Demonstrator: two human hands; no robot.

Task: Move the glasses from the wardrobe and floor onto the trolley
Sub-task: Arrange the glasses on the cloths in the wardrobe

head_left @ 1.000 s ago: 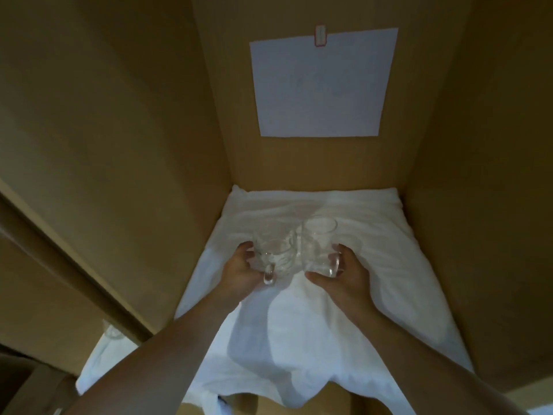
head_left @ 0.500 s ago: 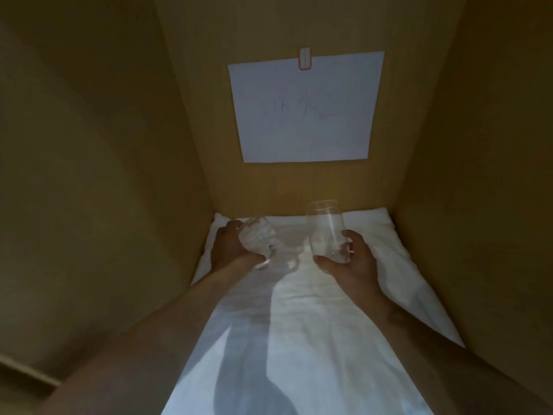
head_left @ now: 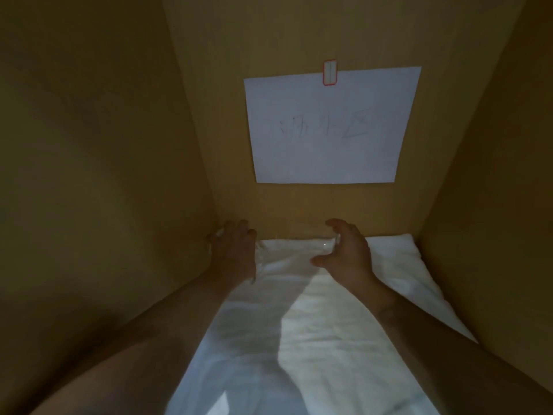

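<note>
Both my arms reach deep into the wooden wardrobe [head_left: 104, 175], down to its back wall. My left hand [head_left: 233, 253] lies over a clear glass mug [head_left: 216, 235] in the back left corner. Its fingers are curled round the mug, and only slivers of glass show beside the hand. My right hand [head_left: 347, 250] forms a C round a tall clear glass [head_left: 326, 242]. That glass is faint and shows only as glints between thumb and fingers. Both glasses are low over the white cloth [head_left: 299, 339]. The trolley is out of view.
A white sheet of paper [head_left: 329, 127] with faint writing hangs on the back wall under a red-edged clip [head_left: 329, 72]. Wooden side walls close in on the left and right [head_left: 493, 175]. The white cloth covers the wardrobe bottom.
Both hands have carried the glasses farther in, from the middle of the cloth to the back wall. The view has moved deeper inside, and the left hand now covers the mug.
</note>
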